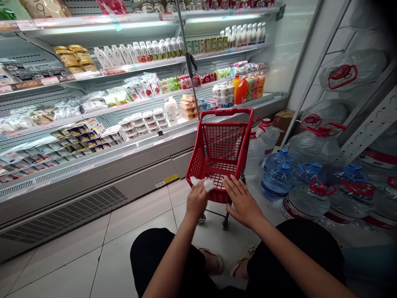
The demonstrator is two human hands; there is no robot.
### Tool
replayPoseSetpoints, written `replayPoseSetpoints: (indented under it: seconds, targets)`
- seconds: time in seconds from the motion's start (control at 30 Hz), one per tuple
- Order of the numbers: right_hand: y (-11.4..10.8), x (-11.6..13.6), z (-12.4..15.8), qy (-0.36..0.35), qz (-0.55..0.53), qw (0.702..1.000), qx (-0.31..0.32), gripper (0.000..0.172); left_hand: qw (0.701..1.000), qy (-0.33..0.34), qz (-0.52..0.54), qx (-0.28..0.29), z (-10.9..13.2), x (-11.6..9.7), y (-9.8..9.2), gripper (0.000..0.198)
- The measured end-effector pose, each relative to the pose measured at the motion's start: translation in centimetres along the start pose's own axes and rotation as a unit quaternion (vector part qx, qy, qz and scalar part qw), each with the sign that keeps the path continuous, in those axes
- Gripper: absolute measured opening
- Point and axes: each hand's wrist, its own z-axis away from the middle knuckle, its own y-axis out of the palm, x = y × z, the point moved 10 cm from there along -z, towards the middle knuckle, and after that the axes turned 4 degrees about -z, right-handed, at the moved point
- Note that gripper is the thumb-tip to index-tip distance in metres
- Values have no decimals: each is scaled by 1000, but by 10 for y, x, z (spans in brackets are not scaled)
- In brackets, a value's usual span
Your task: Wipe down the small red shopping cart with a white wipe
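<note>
1. Though the shelves of the chiller cabinet (93, 165) along the left and upper part of the frame carry many packets, cartons and bottles, none of their labels or price strips is sharp enough to read; only colours show, such as an orange bottle (241, 90) right of the upper centre.
2. The water jugs (310, 198) stacked at the right bear red bands and red or blue caps, their print also illegible.
3. At the centre stands a small red shopping cart (221, 153) on the tiled floor (77, 256).
4. The left hand (196, 201) is closed around a white cloth (201, 182), pressing it on the cart's near rim.
5. The right hand (243, 201) lies open, fingers spread, flat against the cart's near right corner, just beside the cloth.
</note>
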Motion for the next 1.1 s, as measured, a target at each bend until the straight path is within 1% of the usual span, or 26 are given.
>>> replayPoseSetpoints:
  seconds: [0.07, 0.1, 0.13, 0.2, 0.27, 0.37, 0.47, 0.53, 0.6, 0.67, 0.77, 0.83, 0.87, 0.93, 1.03, 1.1]
  targets:
    - [-3, -4, 3, -3, 1, 1000, 1, 95, 999, -23, -30, -5, 4, 34, -12, 38]
    - [-4, -5, 4, -3, 0, 1000, 1, 94, 999, -24, -39, -1, 6, 46, -17, 37]
    - [-5, -6, 5, -3, -1, 1000, 2, 94, 999, -22, -46, 3, 8, 54, -21, 36]
    - [-6, -5, 7, -6, -3, 1000, 7, 93, 998, -18, -52, 6, 12, 60, -28, 34]
    - [-7, -3, 9, -10, -3, 1000, 10, 94, 999, -19, -50, 1, 17, 57, -34, 34]
    - [-9, -2, 14, -13, 2, 1000, 12, 94, 999, -24, -37, -7, 27, 48, -41, 39]
    - [-10, -6, 19, -7, 5, 1000, 14, 90, 999, -28, -33, -24, 40, 36, -48, 47]
    - [-9, -12, 21, 10, 12, 1000, 8, 89, 998, -32, -35, -30, 48, 26, -49, 53]
    - [-8, -15, 21, 39, 27, 999, -11, 89, 998, -36, -36, -25, 52, 13, -46, 57]
    - [-4, -11, 19, 61, 40, 997, -26, 93, 999, -31, -33, -14, 50, -5, -38, 60]
    - [5, 7, 17, 57, 34, 998, -23, 96, 1000, 9, -16, -6, 40, -38, -25, 59]
    - [7, 14, 17, 49, 25, 998, -21, 96, 999, 38, -4, -7, 32, -51, -19, 57]
    - [6, 15, 18, 43, 23, 999, -21, 94, 999, 51, 0, -5, 29, -54, -17, 56]
    - [2, 13, 21, 23, 27, 999, -12, 88, 997, 80, 5, 3, 24, -52, -16, 54]
    - [-3, -1, 25, -1, 38, 999, 6, 81, 994, 108, 4, 2, 22, -32, -21, 52]
    - [-7, -14, 27, 7, 43, 999, 3, 81, 994, 107, 2, -5, 23, -17, -25, 52]
